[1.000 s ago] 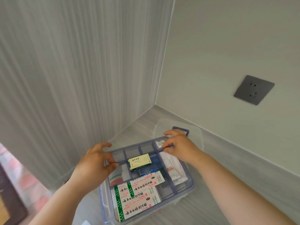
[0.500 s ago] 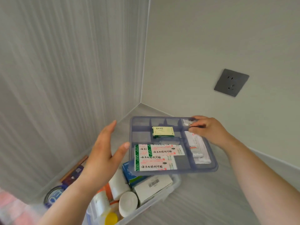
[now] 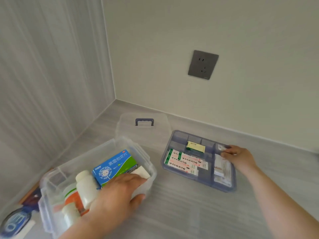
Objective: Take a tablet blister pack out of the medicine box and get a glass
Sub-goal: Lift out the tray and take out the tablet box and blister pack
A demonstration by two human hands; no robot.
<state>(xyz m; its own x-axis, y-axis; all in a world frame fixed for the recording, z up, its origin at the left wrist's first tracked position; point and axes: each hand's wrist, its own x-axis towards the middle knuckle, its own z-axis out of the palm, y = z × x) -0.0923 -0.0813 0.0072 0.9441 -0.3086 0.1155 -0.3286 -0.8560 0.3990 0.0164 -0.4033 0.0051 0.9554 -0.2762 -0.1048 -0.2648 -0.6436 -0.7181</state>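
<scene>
Tray [image 3: 198,178] now beside medicine box [image 3: 51,187]

- The left hand [image 3: 117,195] covers the near right part of the medicine box [image 3: 51,190], hiding whatever lies beneath it.
- Print on the plaster packets [image 3: 185,163] in the tray [image 3: 198,181] is too small to read.
- A round blue object [image 3: 14,221] (bottom left) is blurred and cut by the edge.
</scene>
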